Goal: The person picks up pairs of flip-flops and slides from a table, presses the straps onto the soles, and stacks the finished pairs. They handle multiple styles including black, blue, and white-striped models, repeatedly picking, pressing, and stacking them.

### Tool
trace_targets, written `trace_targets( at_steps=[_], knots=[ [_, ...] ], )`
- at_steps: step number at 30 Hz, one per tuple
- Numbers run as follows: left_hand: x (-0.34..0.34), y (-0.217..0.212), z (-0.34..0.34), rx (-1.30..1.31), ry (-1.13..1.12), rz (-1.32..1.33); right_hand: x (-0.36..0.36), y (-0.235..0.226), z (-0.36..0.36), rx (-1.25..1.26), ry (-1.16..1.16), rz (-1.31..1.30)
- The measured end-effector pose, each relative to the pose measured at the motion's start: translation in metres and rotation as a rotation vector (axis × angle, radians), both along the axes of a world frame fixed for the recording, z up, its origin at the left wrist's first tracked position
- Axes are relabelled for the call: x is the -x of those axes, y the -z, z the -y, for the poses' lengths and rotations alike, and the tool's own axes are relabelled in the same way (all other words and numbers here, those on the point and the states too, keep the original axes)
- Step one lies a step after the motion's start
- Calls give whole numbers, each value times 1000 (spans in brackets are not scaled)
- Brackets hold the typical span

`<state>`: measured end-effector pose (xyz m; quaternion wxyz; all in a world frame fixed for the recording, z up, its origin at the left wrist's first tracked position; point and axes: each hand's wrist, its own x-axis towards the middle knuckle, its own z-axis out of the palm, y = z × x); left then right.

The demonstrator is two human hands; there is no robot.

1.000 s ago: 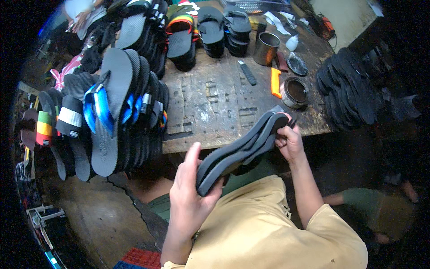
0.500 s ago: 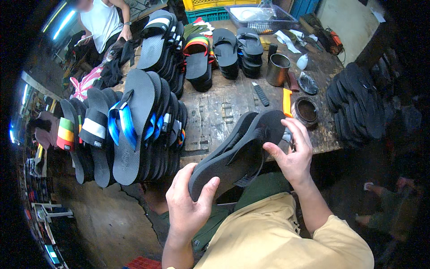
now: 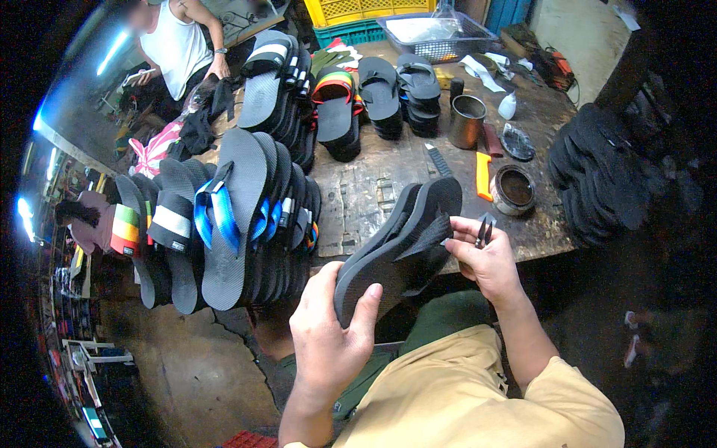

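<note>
I am holding a black sandal (image 3: 396,254) with my left hand (image 3: 328,336): the fingers are closing around its heel end, the thumb is lying over the sole, and the sandal is hanging in the air in front of my chest, just over the near edge of the table (image 3: 373,187). My right hand (image 3: 485,257) is pinching the dark strap (image 3: 429,235) at the toe end with the fingertips, and in the same hand I am keeping a small metal tool (image 3: 482,231), maybe pliers or scissors; I cannot tell which.

I think I am working on the strap of this sandal, fitting or checking it. The next move, in my opinion, is asking for a firm hold at the heel and a careful, small pull at the strap, so that the tool is not cutting the foam.

On the table, beyond my right hand, a round tin (image 3: 514,190) is standing open with something dark and shiny inside, perhaps glue. Farther, a metal cup (image 3: 468,121) is standing upright; I cannot see what is in it. An orange knife (image 3: 483,176) is lying between them. At the far edge a wire basket (image 3: 441,33) is holding a pale sheet, and a yellow crate (image 3: 366,9) is behind it. To my left, finished sandals (image 3: 224,216) are standing in a row, with more black soles (image 3: 597,179) piled at my right.
</note>
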<state>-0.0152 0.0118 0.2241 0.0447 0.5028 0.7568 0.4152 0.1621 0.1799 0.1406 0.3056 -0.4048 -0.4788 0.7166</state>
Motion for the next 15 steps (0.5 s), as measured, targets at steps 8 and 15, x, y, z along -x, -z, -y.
trace_targets(
  at_steps=[8,15],
  knots=[
    [28,-12,30,-355,-201,446,-16,23,-13,-100,165,-48],
    [85,-36,54,-842,-444,724,-27,72,-21,-35,51,81]
  ],
)
